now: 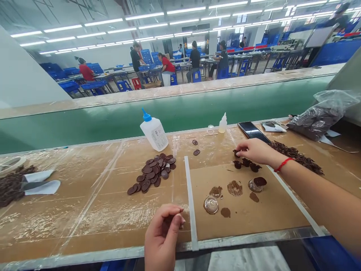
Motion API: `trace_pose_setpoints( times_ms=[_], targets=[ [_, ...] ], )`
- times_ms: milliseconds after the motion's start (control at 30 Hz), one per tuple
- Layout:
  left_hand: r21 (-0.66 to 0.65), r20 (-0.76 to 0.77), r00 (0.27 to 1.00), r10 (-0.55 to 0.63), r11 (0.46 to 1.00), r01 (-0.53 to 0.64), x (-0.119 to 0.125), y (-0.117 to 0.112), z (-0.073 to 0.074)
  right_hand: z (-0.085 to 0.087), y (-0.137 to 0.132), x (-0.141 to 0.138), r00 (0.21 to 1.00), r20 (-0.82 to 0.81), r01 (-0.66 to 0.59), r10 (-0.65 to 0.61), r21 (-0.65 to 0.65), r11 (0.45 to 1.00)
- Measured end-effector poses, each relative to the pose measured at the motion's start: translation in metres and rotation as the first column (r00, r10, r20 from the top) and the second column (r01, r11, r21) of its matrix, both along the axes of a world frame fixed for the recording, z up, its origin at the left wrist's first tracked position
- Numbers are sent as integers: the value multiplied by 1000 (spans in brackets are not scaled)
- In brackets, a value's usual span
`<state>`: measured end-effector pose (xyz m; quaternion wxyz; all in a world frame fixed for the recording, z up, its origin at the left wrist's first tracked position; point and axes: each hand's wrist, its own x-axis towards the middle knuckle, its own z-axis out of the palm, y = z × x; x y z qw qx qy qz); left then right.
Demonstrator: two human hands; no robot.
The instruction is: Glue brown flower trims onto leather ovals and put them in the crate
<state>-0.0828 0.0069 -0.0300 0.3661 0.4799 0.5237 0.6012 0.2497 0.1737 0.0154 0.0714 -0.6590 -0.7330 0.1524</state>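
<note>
**Reach and pinch**

My right hand (pixel 255 151), red string at the wrist, is half closed, its fingertips (pixel 237 152) gathered on a dark brown disc (pixel 235 153) at 1 o'clock. Below it lies a cardboard sheet (pixel 245 203) with brown smears. My left hand (pixel 163 237) is curled into a tight pinch; I cannot tell whether it holds anything. A pile of brown discs (pixel 152 172) lies at its 12 o'clock, a white glue bottle (pixel 154 133) just beyond.

Bright, even light from ceiling strip lights (pixel 143 16), faint shadows, wide-angle bowing at the edges.
</note>
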Motion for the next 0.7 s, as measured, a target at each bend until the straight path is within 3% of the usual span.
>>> trace_pose_setpoints(
  times_ms=[100,233,367,433,567,700],
  targets=[
    [-78,-74,996,-40,996,34,-9,6,3,-9,4,-3,998,49,-34,38,-69,997],
    [-122,-296,933,-203,977,174,-30,28,10,0,7,6,999,7,-53,54,-78,996],
    [-181,-501,835,-227,971,156,-50,51,20,14,0,44,997,-49,57,-57,-2,998],
    [-214,-573,786,-230,968,128,-59,59,23,13,-14,69,989,-59,140,-137,48,989],
    [-235,-624,755,-202,970,65,-79,69,21,-13,-53,106,975,-45,224,-220,120,967],
    [-242,-612,770,-181,970,36,-90,73,15,-49,-76,108,976,-34,217,-216,252,943]
  ],
)
